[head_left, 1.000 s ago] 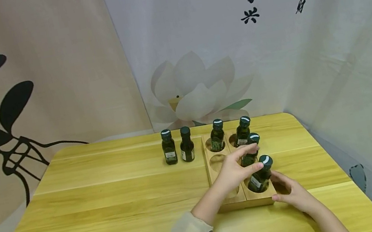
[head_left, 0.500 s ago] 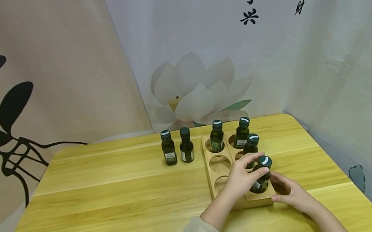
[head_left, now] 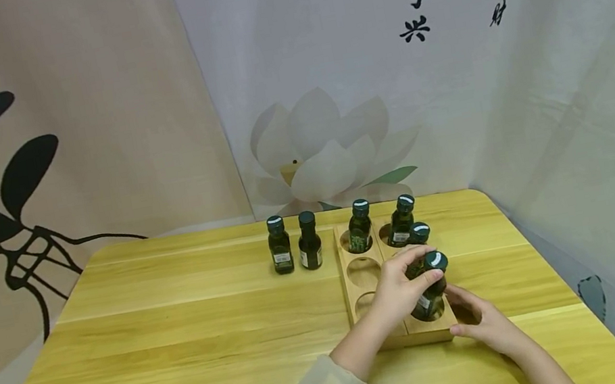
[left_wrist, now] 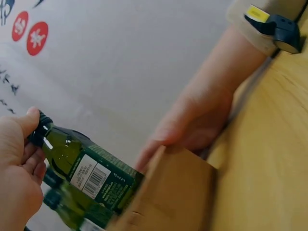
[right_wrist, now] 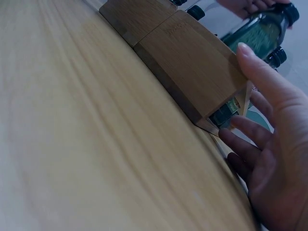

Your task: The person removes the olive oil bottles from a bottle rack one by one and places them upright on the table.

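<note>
My left hand (head_left: pixel 398 286) pinches a small green glass bottle (head_left: pixel 436 289) by its dark cap and neck, over the front right hole of a wooden bottle rack (head_left: pixel 426 337). In the left wrist view the bottle's barcode label (left_wrist: pixel 91 177) faces the camera, and its lower end is hidden behind the rack wall. My right hand (head_left: pixel 486 322) holds the rack's near right corner, thumb on the front and fingers at the open side, as the right wrist view shows. Behind the pinched bottle, another bottle (head_left: pixel 418 234) is partly hidden by the left hand.
Two more bottles stand in the rack's back row, one at left (head_left: pixel 360 231) and one at right (head_left: pixel 401 223). Left of the rack, a bottle (head_left: pixel 280 248) and a darker bottle (head_left: pixel 309 243) stand on the wooden table (head_left: pixel 187 350). A printed cloth (head_left: pixel 322 66) hangs behind.
My left hand has come down and right, off the bottle behind and onto the front bottle's cap. That bottle has risen slightly in its hole. The right hand stays at the rack corner.
</note>
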A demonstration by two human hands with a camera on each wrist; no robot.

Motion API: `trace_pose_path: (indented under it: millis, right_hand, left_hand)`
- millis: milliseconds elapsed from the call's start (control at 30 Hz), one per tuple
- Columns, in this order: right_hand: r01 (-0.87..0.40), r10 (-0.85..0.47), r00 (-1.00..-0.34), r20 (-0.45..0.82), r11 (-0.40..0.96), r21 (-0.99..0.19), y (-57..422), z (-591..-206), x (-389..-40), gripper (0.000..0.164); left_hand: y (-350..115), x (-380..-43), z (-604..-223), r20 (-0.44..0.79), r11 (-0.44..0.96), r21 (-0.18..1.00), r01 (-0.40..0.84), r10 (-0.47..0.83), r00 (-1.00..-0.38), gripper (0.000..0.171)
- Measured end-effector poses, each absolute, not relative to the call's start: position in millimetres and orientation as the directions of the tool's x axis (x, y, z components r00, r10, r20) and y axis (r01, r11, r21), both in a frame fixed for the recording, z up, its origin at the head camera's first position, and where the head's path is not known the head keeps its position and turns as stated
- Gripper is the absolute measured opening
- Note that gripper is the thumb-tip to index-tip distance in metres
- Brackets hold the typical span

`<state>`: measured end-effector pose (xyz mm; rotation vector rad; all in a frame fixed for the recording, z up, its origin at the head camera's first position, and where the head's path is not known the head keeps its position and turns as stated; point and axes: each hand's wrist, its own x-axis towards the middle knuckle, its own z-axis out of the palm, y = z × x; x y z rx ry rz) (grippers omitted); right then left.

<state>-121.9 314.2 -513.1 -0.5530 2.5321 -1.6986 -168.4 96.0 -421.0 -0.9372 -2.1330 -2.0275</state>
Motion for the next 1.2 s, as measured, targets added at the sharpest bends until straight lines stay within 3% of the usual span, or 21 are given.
trace_pose_path:
  millis: [300, 500, 1200]
  right_hand:
    - [-0.295, -0.354, -0.919, 0.175, 0.321, -0.9, 314, -516, -123, 0.073]
    - [-0.296, -0.35, -0.92, 0.175, 0.327, -0.897, 314, -516, -123, 0.074]
    - [-0.262, -0.324, -0.936, 0.136, 0.384, -0.885, 314, -514, -121, 0.074]
  left_hand:
    - [75, -168, -379, 0.487, -0.086, 0.865, 0.494, 0.373, -0.79, 0.034]
    - [57, -174, -364, 0.48, -0.063, 0.87, 0.489, 0.333, -0.812, 0.035]
    - [-49, -197, -344, 0.557, 0.061, 0.824, 0.563, 0.091, -0.825, 0.031]
